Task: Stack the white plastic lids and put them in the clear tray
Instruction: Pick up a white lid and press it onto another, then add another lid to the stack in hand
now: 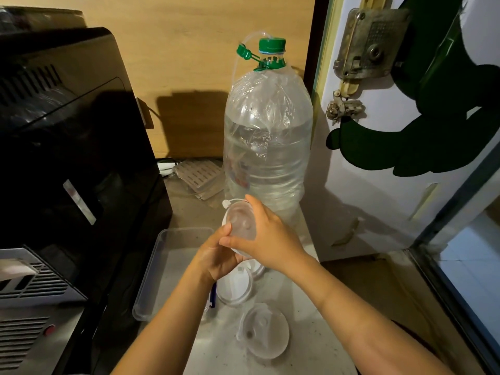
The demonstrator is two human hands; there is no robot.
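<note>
Both my hands hold a round white plastic lid (240,220) tilted on edge above the counter, its tab at the upper left. My left hand (216,255) grips its lower edge from below. My right hand (267,234) clasps its right side. Whether more than one lid is in this grip I cannot tell. Another white lid (234,289) lies flat on the counter just under my hands, with a third partly hidden behind it (257,267). A further lid (263,331) lies nearer to me. The clear tray (159,255) sits to the left, empty as far as I see.
A large clear water bottle (267,136) with a green cap stands right behind my hands. A black machine (67,131) fills the left side. A white door (392,158) with a metal lock stands to the right. A slotted plastic piece (200,177) lies at the back.
</note>
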